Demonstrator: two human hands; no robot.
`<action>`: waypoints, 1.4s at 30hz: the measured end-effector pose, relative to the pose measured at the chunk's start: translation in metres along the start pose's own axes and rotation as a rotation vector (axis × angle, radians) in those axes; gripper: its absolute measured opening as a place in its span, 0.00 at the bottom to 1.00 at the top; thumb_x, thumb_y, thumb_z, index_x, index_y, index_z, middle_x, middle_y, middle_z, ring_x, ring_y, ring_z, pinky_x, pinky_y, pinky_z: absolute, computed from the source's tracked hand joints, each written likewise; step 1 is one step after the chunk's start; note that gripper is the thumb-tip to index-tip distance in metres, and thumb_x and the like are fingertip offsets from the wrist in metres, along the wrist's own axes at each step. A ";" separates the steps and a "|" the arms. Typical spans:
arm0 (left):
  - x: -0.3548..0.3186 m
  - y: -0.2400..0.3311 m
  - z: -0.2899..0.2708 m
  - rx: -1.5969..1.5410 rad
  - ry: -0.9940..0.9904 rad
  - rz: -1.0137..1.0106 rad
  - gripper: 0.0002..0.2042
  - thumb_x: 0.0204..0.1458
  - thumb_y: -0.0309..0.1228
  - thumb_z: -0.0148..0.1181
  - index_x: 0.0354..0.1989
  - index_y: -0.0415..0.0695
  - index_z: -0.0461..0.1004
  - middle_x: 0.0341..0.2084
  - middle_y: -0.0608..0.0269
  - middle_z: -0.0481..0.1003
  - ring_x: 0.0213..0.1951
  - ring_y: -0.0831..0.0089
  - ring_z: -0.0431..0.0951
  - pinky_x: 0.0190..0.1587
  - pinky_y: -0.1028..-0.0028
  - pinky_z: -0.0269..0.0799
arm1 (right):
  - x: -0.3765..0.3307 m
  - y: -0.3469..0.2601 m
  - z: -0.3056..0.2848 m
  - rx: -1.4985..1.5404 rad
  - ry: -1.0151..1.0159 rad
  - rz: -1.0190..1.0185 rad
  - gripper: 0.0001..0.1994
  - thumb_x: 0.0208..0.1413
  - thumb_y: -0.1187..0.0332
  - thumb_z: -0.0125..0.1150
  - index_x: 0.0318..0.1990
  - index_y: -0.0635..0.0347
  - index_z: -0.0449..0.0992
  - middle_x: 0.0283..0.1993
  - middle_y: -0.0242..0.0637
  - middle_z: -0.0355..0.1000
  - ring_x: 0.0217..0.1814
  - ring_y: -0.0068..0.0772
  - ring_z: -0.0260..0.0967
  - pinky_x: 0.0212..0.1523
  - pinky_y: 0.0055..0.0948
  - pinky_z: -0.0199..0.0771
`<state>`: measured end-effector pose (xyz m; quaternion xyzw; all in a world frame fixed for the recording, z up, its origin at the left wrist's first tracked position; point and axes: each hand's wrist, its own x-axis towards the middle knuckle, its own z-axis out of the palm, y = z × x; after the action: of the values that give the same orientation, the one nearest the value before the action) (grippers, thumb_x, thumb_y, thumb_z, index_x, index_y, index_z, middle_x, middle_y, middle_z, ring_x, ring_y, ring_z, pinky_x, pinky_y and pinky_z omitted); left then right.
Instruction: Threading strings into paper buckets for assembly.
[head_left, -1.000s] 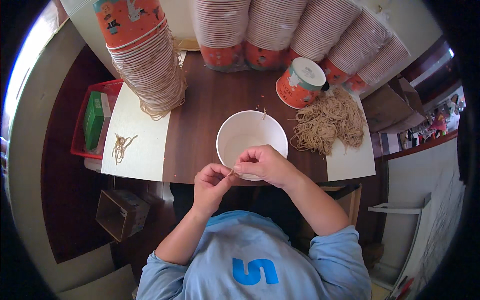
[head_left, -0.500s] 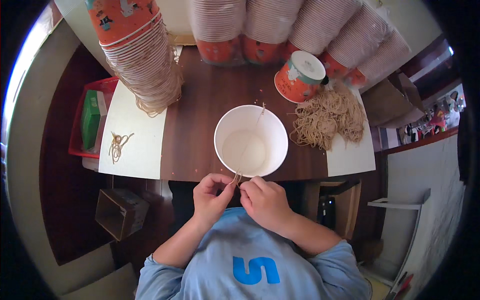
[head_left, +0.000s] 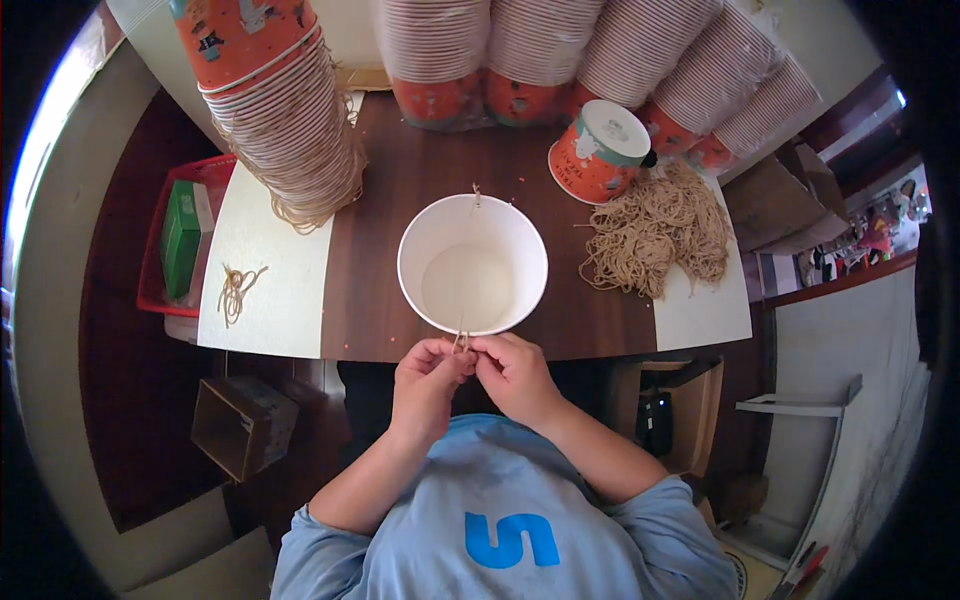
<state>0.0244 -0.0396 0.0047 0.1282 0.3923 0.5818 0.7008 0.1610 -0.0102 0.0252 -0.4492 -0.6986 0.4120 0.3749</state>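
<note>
Tan string is pinched between both our hands at the near rim of the white paper bowl, just ahead of us. Our left hand and right hand meet fingertip to fingertip, equally near. Further right, a loose heap of strings lies on the wooden table, well apart.

I sit at a dark brown wooden table with pale sheets laid at its left and right ends. Beyond it the wall is cream. To my left the floor is dark reddish brown, with an open cardboard box on it. Bright daylight comes in at my far left. A white metal frame stands on my right.
</note>
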 end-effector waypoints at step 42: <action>0.008 -0.002 -0.007 0.682 -0.171 0.648 0.07 0.45 0.16 0.59 0.33 0.36 0.71 0.30 0.60 0.72 0.31 0.77 0.75 0.35 0.79 0.73 | 0.005 0.006 0.004 1.024 -0.021 0.850 0.06 0.52 0.64 0.59 0.33 0.53 0.76 0.30 0.24 0.71 0.29 0.15 0.62 0.32 0.18 0.59</action>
<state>0.0209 -0.0350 -0.0040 0.5140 0.4415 0.5959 0.4311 0.1580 -0.0046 0.0189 -0.4468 -0.1806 0.8080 0.3389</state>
